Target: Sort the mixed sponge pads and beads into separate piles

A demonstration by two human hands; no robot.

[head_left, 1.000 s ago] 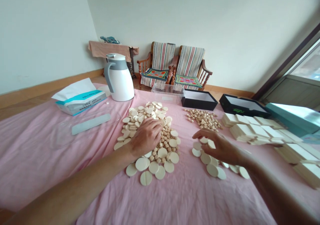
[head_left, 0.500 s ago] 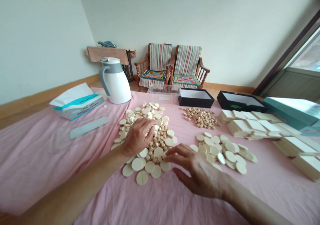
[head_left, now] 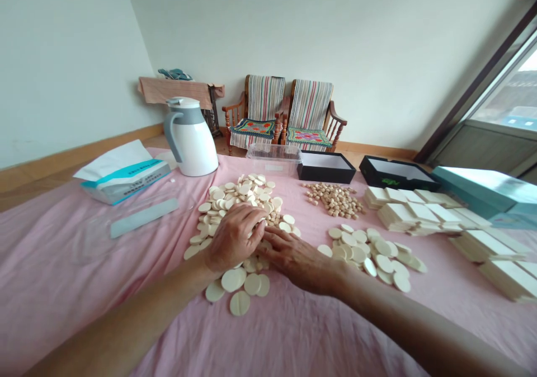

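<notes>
A mixed pile of pale wooden discs (head_left: 232,279) and small tan wooden pieces (head_left: 274,218) lies on a pink cloth. Over the middle of this pile is my left hand (head_left: 237,237), its fingers curled down; whatever is under them is hidden. My right hand (head_left: 293,257) lies low across the pile's right side, fingers extended and reaching beside the left fingertips. It covers part of the small pieces. To the right sit a second group of discs (head_left: 384,262) and, behind it, a heap of small tan pieces (head_left: 335,198).
Behind the piles stand a white jug (head_left: 195,145), a clear plastic tray (head_left: 273,159) and two black boxes (head_left: 326,174) (head_left: 398,182). Stacked pale squares (head_left: 419,212) and a teal box (head_left: 482,192) are at right, a tissue pack (head_left: 126,178) at left.
My right hand has moved left onto the pile, closer to my left hand, and its fingers have flattened. My left hand stays over the pile. The view has shifted slightly.
</notes>
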